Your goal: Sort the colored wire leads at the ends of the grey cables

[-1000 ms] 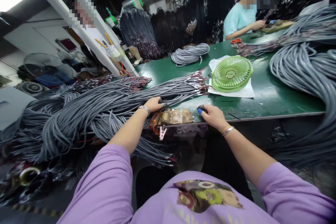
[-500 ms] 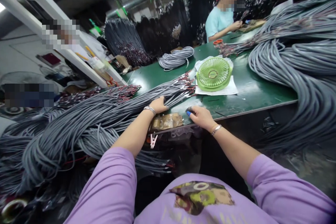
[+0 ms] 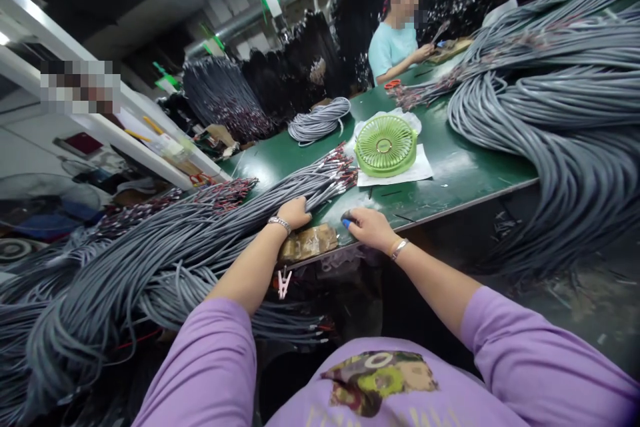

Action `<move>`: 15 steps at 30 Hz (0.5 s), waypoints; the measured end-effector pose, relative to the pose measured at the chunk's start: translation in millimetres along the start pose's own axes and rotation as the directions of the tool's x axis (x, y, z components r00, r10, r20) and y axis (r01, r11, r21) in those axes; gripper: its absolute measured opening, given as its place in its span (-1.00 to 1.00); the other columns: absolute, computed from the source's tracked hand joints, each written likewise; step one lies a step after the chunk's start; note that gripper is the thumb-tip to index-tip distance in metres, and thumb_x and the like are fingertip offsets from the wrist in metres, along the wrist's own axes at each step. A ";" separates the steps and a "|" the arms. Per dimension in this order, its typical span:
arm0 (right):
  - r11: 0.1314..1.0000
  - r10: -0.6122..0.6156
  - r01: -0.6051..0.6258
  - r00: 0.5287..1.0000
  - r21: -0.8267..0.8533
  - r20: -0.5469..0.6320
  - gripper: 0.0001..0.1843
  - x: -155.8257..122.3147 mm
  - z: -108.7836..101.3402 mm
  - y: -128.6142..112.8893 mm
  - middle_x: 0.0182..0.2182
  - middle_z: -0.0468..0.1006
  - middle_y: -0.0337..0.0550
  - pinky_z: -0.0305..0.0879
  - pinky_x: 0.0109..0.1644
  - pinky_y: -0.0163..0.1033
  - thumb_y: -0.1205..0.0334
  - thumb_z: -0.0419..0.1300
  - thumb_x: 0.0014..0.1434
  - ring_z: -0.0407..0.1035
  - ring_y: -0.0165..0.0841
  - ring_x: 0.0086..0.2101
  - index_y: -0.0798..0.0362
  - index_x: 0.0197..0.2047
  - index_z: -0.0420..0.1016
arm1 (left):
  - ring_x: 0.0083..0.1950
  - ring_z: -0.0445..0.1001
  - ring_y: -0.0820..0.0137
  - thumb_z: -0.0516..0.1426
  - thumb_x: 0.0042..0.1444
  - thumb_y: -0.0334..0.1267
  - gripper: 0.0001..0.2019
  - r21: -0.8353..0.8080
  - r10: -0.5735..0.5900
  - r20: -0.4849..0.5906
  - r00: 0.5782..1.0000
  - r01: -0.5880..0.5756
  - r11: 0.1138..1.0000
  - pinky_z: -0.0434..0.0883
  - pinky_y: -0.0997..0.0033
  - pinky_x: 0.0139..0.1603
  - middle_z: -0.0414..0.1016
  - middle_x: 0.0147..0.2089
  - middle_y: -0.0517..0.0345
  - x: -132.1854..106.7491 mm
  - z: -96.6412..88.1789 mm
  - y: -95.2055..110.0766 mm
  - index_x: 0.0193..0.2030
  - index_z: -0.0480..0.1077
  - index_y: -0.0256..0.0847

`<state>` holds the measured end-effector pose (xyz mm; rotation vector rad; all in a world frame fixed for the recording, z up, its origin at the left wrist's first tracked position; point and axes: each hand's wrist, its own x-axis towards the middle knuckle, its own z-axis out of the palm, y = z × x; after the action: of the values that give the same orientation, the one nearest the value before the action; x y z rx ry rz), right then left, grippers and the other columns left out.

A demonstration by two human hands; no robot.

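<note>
A long bundle of grey cables (image 3: 260, 197) lies across the green table, its stripped ends with red and white tips pointing right. My left hand (image 3: 295, 213) is closed on the near side of this bundle, short of the tips; its fingertips are partly hidden. Just below that hand, a wooden block wrapped in clear tape (image 3: 316, 241) sits at the table edge. My right hand (image 3: 371, 228) is closed low over the table, right of the block. Its fingertips show something dark and something blue, perhaps coverings; whatever they pinch is hidden.
A green fan (image 3: 385, 145) stands on white paper beyond my hands. A coil of grey cable (image 3: 320, 120) lies behind it. More cables (image 3: 545, 127) hang over the edge at right. A pink clothespin (image 3: 284, 283) hangs below the block. A co-worker (image 3: 395, 47) sits across the table.
The view has turned, so the scene sits further left and most of it slightly lower. My left hand stays at the cable bundle and my right hand stays closed near the table edge.
</note>
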<state>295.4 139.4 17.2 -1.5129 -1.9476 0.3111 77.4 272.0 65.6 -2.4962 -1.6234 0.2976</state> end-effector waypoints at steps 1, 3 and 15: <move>1.000 0.001 -0.001 1.000 -0.004 0.000 -0.75 0.0 0.1 0.2 -0.29 0.59 -0.13 0.01 -0.34 -0.27 0.12 0.06 0.23 0.39 -0.32 -0.31 0.01 -0.23 0.53 | -0.05 0.51 0.09 0.10 -0.03 -0.19 -0.70 0.011 -0.007 -0.001 1.000 0.007 1.000 0.38 0.23 -0.06 0.54 -0.11 -0.16 1.1 -1.1 0.8 -0.14 0.38 -0.25; 1.000 0.002 -0.002 1.000 -0.010 0.000 -0.75 0.0 0.0 0.4 -0.29 0.58 -0.12 0.02 -0.34 -0.27 0.12 0.06 0.23 0.39 -0.32 -0.31 0.02 -0.24 0.53 | -0.06 0.52 0.06 0.09 -0.03 -0.19 -0.74 0.022 -0.016 -0.004 1.000 0.016 1.000 0.38 0.21 -0.08 0.55 -0.13 -0.16 2.7 -5.3 1.1 -0.19 0.40 -0.24; 1.000 -0.019 0.019 1.000 0.000 -0.020 -0.77 -1.5 1.3 3.3 -0.32 0.55 -0.12 -0.03 -0.35 -0.26 0.15 0.05 0.23 0.35 -0.34 -0.34 0.04 -0.26 0.50 | -0.17 0.46 0.15 0.08 -0.09 -0.27 -0.86 -0.270 -0.045 -0.137 0.990 0.007 0.963 0.33 0.24 -0.12 0.51 -0.28 0.00 -19.5 -35.4 -20.9 -0.34 0.36 -0.20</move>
<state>297.4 139.3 13.8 -1.4912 -1.9449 0.2872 59.8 262.0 106.4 -2.6127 -1.7392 -0.1111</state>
